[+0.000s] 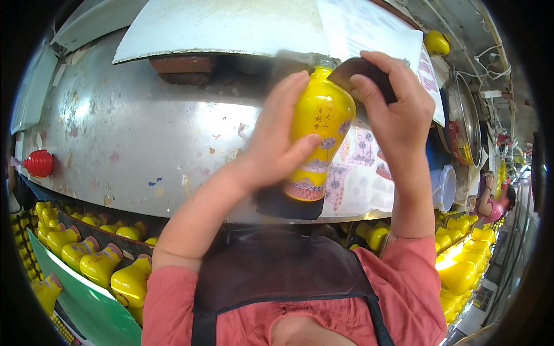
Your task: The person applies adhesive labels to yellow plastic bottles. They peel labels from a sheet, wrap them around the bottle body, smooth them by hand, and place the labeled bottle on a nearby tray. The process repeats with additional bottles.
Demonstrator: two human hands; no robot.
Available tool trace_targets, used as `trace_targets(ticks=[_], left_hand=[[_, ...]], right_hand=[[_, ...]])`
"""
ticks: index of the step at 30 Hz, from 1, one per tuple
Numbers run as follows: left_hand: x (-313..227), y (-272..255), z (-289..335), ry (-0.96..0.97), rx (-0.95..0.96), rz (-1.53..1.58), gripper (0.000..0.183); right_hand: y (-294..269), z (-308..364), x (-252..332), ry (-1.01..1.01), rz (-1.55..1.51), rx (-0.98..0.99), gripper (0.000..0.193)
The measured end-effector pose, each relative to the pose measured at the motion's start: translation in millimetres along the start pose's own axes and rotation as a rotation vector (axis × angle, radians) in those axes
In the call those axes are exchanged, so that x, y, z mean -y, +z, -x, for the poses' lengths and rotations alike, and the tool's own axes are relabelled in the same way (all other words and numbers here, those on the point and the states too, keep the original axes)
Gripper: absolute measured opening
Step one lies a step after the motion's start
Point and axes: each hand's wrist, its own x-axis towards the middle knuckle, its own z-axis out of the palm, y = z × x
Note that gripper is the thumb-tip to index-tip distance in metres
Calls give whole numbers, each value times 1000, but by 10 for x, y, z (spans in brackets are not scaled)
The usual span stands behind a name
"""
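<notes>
My left hand (276,135) is wrapped round a glossy yellow vase-shaped bottle (324,118), its thumb across the front and its fingers along the left side. Purple flowers, dark characters and a patterned band near the base decorate the bottle. It lies on the worktable with its neck pointing away from me, its base by a black pad (288,210). Between the thumb and fingers of my right hand (398,95) is a dark, flat scraper with a rounded edge (363,70), held against or just beside the bottle's shoulder. Whether it touches I cannot tell.
Printed decal sheets (362,147) lie to the bottle's right. A white board (231,26) rests at the back over a brick (183,64). Many yellow bottles (99,264) lie in racks at both sides. A red object (39,164) sits far left; a white tub (445,187) stands right.
</notes>
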Motion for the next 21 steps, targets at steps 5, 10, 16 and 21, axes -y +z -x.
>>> trace_targets(ticks=[5,10,16,21], left_hand=[[-52,5,-10,-92,-11,81,82],[-123,68,-203,-138,-148,-1,71],[-103,112,-429,-363,-241,225,44],[-71,112,-421,-410,-281,497,36]], right_hand=[[-62,-92,-74,68,-290,248,27],[166,-193,-173,-72,-124,105,20],[138,23,-252,-191,13,-44,22],[-54,552,5,-515,-58,76,30]])
